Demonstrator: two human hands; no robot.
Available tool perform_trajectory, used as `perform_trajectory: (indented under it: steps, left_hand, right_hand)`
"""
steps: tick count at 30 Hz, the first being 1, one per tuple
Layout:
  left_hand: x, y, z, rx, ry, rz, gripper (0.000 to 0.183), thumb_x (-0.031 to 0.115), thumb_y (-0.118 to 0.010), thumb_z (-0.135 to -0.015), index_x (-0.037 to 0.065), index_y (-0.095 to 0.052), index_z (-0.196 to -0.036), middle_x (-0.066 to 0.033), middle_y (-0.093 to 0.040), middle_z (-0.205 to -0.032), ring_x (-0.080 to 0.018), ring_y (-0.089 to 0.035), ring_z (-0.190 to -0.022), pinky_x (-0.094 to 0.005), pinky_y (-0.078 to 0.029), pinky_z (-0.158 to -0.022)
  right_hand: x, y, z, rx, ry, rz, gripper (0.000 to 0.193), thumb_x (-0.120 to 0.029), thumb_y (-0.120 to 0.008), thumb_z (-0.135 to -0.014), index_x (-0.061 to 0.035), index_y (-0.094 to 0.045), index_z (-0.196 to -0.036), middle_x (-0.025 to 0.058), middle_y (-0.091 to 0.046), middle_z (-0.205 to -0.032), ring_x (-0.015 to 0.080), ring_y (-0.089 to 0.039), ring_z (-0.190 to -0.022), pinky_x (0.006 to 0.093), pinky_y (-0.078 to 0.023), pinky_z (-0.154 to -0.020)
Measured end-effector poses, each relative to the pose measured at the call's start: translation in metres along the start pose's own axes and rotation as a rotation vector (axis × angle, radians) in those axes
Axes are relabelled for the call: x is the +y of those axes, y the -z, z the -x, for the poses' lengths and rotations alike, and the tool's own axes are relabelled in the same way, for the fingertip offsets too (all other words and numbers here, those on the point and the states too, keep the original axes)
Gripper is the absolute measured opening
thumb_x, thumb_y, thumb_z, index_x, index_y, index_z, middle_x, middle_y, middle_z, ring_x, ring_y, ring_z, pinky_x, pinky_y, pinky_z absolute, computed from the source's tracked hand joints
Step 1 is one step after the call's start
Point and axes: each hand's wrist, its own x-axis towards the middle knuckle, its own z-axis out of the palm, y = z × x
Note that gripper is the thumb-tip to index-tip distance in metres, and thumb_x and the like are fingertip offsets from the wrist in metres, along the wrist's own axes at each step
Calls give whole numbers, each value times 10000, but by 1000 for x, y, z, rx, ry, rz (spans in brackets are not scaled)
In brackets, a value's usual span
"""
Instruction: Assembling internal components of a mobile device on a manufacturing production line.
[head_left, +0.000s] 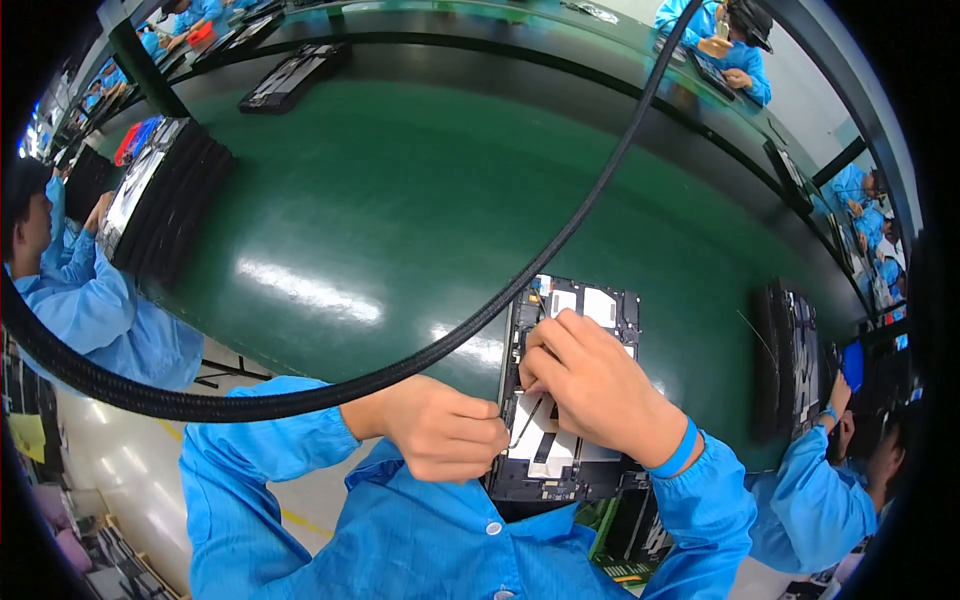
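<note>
An opened flat electronic device, tablet-like with a black frame and white panels inside, lies at the near edge of the green table. My left hand is closed in a fist at the device's left edge, its fingertips turned inward; what they grip is hidden. Over the upper middle of the device, my right hand has its fingers curled and pinched together, and I cannot make out what is between them. A thin dark strip, perhaps a cable or a slim tool, runs slantwise across a white panel between the two hands.
A thick black braided cable arcs across the view above my arms. Stacks of similar devices stand at the left and right. Another device lies at the table's far side. Co-workers in blue sit on both sides.
</note>
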Motion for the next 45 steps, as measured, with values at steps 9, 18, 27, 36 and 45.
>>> perform_trajectory:
  steps: [9,18,27,36,45]
  left_hand:
    - [-7,-5,-1,22,59,81,250,153,-686,-971,-32,-730,-809,-209,-775,-945,-302,-737,-820,-412,-629,-850]
    - [-35,-2,6,-47,12,83,236,135,-673,-1008,-25,-718,-842,-207,-765,-949,-315,-737,-818,-424,-634,-844]
    - [-34,3,11,-61,26,-10,225,166,-756,-909,-30,-695,-817,-234,-770,-971,-358,-781,-910,-448,-659,-870]
    - [-33,10,11,-94,30,-26,286,198,-686,-1052,8,-712,-841,-227,-797,-1010,-332,-800,-911,-427,-683,-896]
    - [-43,6,8,-81,40,53,191,139,-763,-847,-36,-697,-811,-228,-770,-981,-335,-774,-899,-419,-665,-868]
  right_hand:
    - [10,-12,5,83,-23,81,142,-133,-735,-873,-54,-664,-967,77,-592,-929,266,-613,-935,401,-517,-794]
    - [17,-23,9,175,-19,56,168,-83,-709,-819,-58,-677,-982,71,-579,-924,269,-586,-921,396,-480,-787]
    - [17,-28,12,180,-51,-2,257,-29,-729,-768,-61,-675,-1017,69,-567,-946,277,-579,-924,402,-476,-785]
    - [14,-30,8,223,-108,-51,266,51,-729,-730,-74,-707,-963,47,-612,-919,271,-582,-879,400,-457,-739]
    - [27,-26,-2,277,-60,-20,228,-8,-752,-749,-100,-676,-943,58,-583,-921,282,-577,-942,410,-473,-810]
